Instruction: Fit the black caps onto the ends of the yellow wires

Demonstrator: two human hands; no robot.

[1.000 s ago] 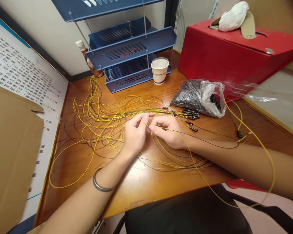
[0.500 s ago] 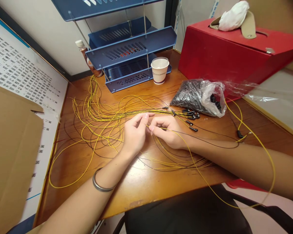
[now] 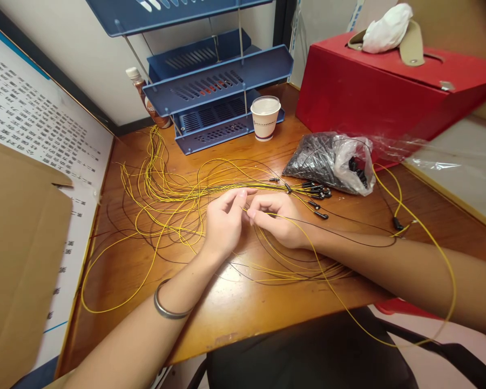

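Thin yellow wire [image 3: 308, 235] is pinched between closed fingertips of left hand [image 3: 222, 224] and right hand [image 3: 277, 219] above the glossy wooden desk [image 3: 235, 308], near a blue plastic tray rack [image 3: 218, 86] and red cardboard box [image 3: 372, 97].

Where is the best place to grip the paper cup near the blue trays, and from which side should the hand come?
Grip the paper cup around its middle wall, coming from the front right: it stands upright, and the blue trays crowd its left and back.
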